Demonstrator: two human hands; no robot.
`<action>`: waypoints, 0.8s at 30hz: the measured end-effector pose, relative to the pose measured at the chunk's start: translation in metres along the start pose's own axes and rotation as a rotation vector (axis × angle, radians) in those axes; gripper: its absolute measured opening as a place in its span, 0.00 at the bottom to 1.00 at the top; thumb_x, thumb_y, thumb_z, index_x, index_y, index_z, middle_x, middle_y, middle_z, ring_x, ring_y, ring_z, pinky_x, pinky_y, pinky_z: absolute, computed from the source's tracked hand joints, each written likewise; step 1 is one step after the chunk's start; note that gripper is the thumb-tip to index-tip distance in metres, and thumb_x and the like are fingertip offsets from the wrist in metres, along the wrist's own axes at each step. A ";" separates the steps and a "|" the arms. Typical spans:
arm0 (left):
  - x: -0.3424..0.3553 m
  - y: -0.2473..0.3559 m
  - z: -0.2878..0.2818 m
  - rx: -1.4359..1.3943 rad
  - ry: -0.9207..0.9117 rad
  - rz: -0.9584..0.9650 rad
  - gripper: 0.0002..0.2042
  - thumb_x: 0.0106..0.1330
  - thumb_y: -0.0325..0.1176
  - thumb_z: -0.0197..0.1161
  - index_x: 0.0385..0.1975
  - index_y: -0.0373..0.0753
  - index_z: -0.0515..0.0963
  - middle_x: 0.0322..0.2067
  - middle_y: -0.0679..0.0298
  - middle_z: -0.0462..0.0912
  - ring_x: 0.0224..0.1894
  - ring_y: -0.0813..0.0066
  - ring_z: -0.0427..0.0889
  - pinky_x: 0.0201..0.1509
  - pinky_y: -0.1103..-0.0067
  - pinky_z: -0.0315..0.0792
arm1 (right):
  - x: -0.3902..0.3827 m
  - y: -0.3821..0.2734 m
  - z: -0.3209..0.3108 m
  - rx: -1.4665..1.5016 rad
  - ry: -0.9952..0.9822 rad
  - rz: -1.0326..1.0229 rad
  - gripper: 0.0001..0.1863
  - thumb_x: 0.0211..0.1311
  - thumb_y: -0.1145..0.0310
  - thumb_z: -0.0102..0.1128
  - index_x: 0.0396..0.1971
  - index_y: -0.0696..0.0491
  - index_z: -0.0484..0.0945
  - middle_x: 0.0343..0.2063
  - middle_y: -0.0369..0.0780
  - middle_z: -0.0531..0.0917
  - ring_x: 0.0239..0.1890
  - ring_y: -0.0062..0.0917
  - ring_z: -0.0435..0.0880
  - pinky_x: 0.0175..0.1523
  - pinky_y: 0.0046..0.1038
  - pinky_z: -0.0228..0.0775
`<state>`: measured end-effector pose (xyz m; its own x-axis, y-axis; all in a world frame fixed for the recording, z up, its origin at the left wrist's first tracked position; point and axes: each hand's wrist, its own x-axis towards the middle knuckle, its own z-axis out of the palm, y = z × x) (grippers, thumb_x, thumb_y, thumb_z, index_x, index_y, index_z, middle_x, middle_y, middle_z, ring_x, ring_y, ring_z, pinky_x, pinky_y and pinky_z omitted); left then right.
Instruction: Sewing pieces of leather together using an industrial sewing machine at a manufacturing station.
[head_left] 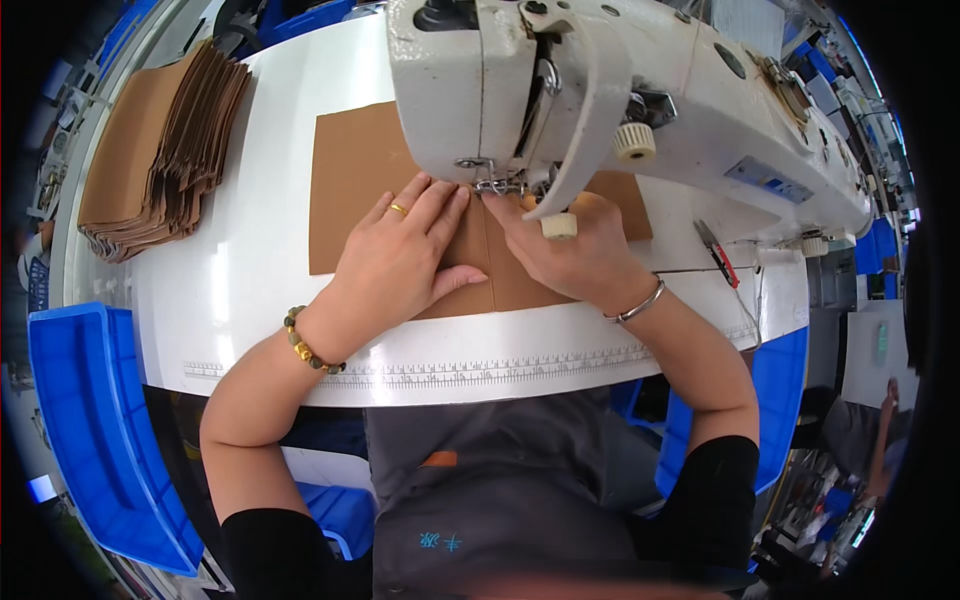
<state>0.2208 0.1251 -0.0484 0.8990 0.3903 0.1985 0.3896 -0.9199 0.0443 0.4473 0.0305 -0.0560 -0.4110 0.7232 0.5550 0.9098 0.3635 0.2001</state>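
Observation:
A brown leather-like panel with a seam line down its middle lies flat under the white sewing machine. My left hand rests on the panel left of the seam, its fingers stretched toward the presser foot and its thumb spread aside. Across the seam, my right hand presses on the panel, index finger pointing at the foot. The machine's curved white lever and knob partly hide its other fingers. Neither hand grasps anything that I can see.
At the left of the white table stands a thick stack of brown panels. Red-handled thread snips lie to the right. A ruler strip runs along the front edge. Blue bins flank the table, one on the right.

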 end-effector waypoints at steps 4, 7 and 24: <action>0.002 0.000 -0.001 -0.023 -0.022 -0.003 0.39 0.67 0.62 0.59 0.63 0.29 0.75 0.63 0.53 0.76 0.69 0.55 0.72 0.69 0.65 0.69 | -0.002 0.004 0.015 0.052 -0.012 -0.024 0.11 0.55 0.68 0.66 0.40 0.48 0.84 0.21 0.32 0.78 0.21 0.24 0.80 0.25 0.26 0.70; 0.003 0.000 -0.002 -0.009 0.015 0.006 0.38 0.67 0.61 0.61 0.62 0.29 0.76 0.62 0.53 0.76 0.69 0.56 0.71 0.69 0.66 0.69 | -0.005 0.002 0.018 0.100 0.006 0.020 0.04 0.54 0.66 0.64 0.22 0.47 0.79 0.17 0.34 0.75 0.19 0.26 0.79 0.24 0.30 0.69; 0.005 -0.002 -0.005 -0.022 -0.013 0.005 0.37 0.66 0.60 0.61 0.63 0.31 0.75 0.62 0.54 0.76 0.68 0.57 0.73 0.67 0.67 0.71 | -0.011 -0.014 0.000 0.277 -0.265 0.079 0.15 0.58 0.67 0.67 0.45 0.50 0.86 0.37 0.31 0.81 0.30 0.23 0.84 0.27 0.27 0.75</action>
<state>0.2235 0.1283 -0.0428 0.9038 0.3856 0.1859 0.3803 -0.9226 0.0646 0.4385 0.0177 -0.0651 -0.3740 0.8686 0.3251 0.9042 0.4194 -0.0802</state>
